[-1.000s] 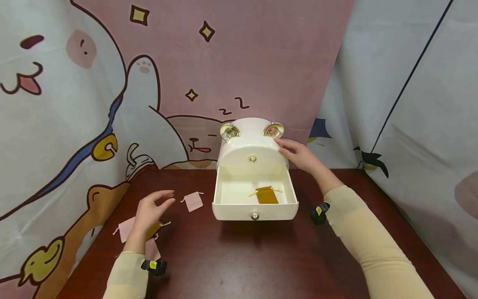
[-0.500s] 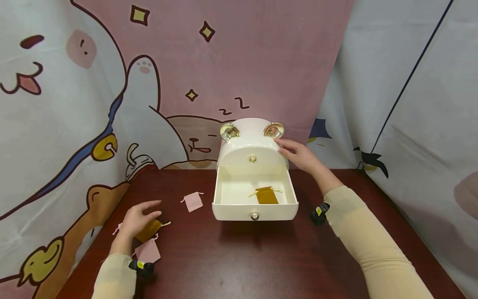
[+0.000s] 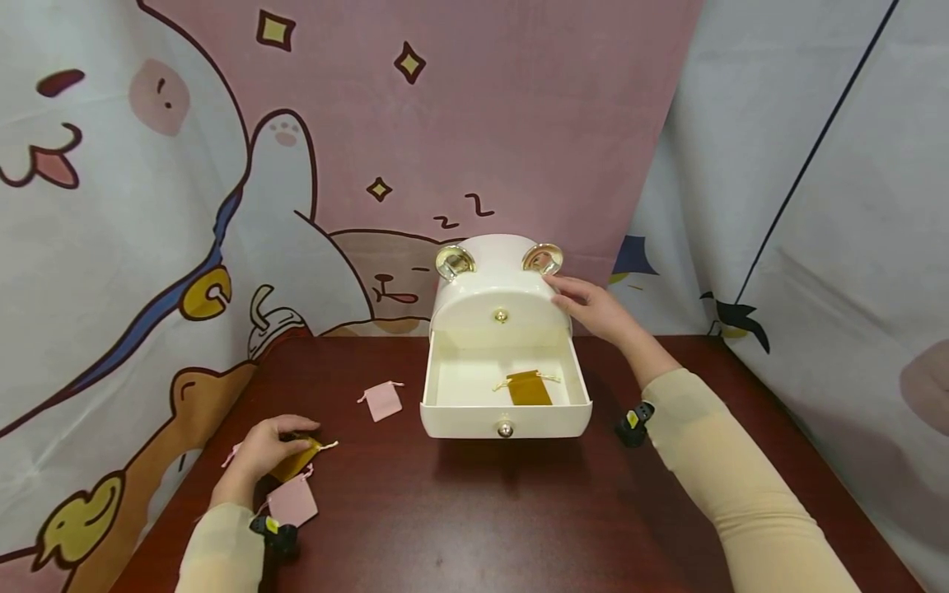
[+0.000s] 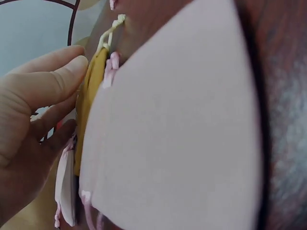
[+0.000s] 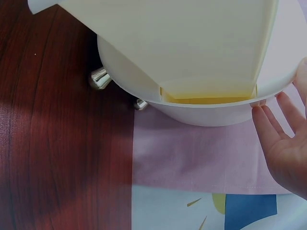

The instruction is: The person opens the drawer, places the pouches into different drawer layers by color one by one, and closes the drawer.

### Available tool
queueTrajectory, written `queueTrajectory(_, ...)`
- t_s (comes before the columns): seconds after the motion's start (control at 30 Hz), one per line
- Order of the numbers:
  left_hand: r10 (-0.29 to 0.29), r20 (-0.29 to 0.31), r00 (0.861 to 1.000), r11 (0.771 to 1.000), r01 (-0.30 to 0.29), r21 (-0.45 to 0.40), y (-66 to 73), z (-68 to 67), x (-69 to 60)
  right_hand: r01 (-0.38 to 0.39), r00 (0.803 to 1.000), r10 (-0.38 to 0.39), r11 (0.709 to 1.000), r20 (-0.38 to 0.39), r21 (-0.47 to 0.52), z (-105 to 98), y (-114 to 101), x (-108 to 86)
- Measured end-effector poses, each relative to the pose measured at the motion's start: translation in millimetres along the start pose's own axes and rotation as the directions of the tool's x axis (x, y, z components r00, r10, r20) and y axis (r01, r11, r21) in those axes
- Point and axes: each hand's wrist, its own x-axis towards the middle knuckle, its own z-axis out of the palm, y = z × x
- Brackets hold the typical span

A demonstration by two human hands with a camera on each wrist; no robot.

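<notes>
My left hand is over a mustard drawstring pouch, fingertips at its surface. In the left wrist view, thumb and fingers lie beside the pouch's edge, and no clear pinch shows. A pink drawstring pouch lies just in front, looming large in the left wrist view. Another pink pouch is mostly hidden under the hand. My right hand rests fingertips against the upper right side of a cream bear-eared drawer box. Its lower drawer is pulled out, and a mustard pouch lies inside.
One pink pouch lies alone on the dark red-brown table, left of the drawer. Gold ears stick up from the box top. A cartoon-printed cloth hangs behind the table.
My left hand has moved down and left onto the mustard pouch, uncovering more of the front pink pouch. The right hand, box and drawer keep their places.
</notes>
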Motion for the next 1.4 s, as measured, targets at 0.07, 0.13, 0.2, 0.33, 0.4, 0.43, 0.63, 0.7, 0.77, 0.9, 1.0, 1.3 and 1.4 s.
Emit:
queueTrajectory(0.07, 0.014, 0.004, 1.0, 1.0, -0.014, 0.001, -1.6, 0.5, 0.2, 0.001, 1.0, -0.001, 1.0, -0.004, 0.001, 0.1, -0.5, -0.4)
queueTrajectory(0.13, 0.028, 0.008, 1.0, 1.0, -0.028, 0.013, -3.0, 0.6, 0.3, 0.004, 1.0, -0.004, 1.0, -0.007, 0.003, 0.1, -0.8, -0.5)
queueTrajectory(0.2, 0.043, 0.013, 0.999, 0.999, -0.044, 0.031, -4.0, 0.5, 0.7, 0.008, 1.0, -0.008, 1.0, -0.009, 0.006, 0.1, -1.2, -0.9)
queueTrajectory(0.33, 0.069, 0.028, 0.997, 0.996, -0.07, 0.063, -5.4, -0.1, 1.6, 0.012, 1.0, -0.012, 1.0, -0.01, 0.009, 0.2, -1.6, -1.5)
queueTrajectory(0.4, 0.071, 0.038, 0.997, 0.995, -0.074, 0.073, -6.0, -0.2, 2.0, 0.01, 1.0, -0.01, 1.0, -0.011, 0.006, 0.4, -1.6, -1.7)
queueTrajectory(0.43, 0.071, 0.043, 0.997, 0.994, -0.074, 0.075, -6.4, -0.2, 2.2, 0.007, 1.0, -0.007, 1.0, -0.011, 0.004, 0.4, -1.5, -1.8)
queueTrajectory(0.63, 0.077, 0.049, 0.996, 0.995, -0.08, 0.067, -8.1, 0.4, 4.6, 0.003, 1.0, -0.003, 1.0, -0.007, 0.0, 0.3, -1.1, -2.5)
queueTrajectory(0.7, 0.083, 0.048, 0.995, 0.994, -0.086, 0.064, -8.4, 0.8, 5.5, 0.004, 1.0, -0.004, 1.0, -0.007, 0.003, 0.1, -0.8, -2.6)
queueTrajectory(0.77, 0.084, 0.046, 0.995, 0.994, -0.087, 0.061, -8.8, 1.3, 6.3, 0.003, 1.0, -0.003, 1.0, -0.007, 0.008, 0.0, -0.8, -2.6)
queueTrajectory(0.9, 0.069, 0.042, 0.997, 0.995, -0.072, 0.069, -10.3, 2.6, 7.0, -0.003, 1.0, 0.003, 1.0, -0.007, 0.005, -0.2, -0.2, -2.5)
queueTrajectory(1.0, 0.045, 0.038, 0.998, 0.996, -0.048, 0.074, -10.7, 3.2, 6.3, -0.005, 1.0, 0.005, 1.0, -0.007, 0.003, -0.1, -0.5, -2.3)
queueTrajectory(1.3, -0.007, 0.002, 1.0, 0.997, 0.007, 0.078, -9.1, 4.8, 6.5, -0.009, 1.0, 0.009, 1.0, -0.008, 0.0, 0.7, -2.9, -2.5)
queueTrajectory(1.4, 0.002, -0.017, 1.0, 0.996, 0.0, 0.085, -9.0, 5.3, 7.2, -0.012, 1.0, 0.012, 1.0, -0.007, 0.001, 1.2, -2.5, -2.6)
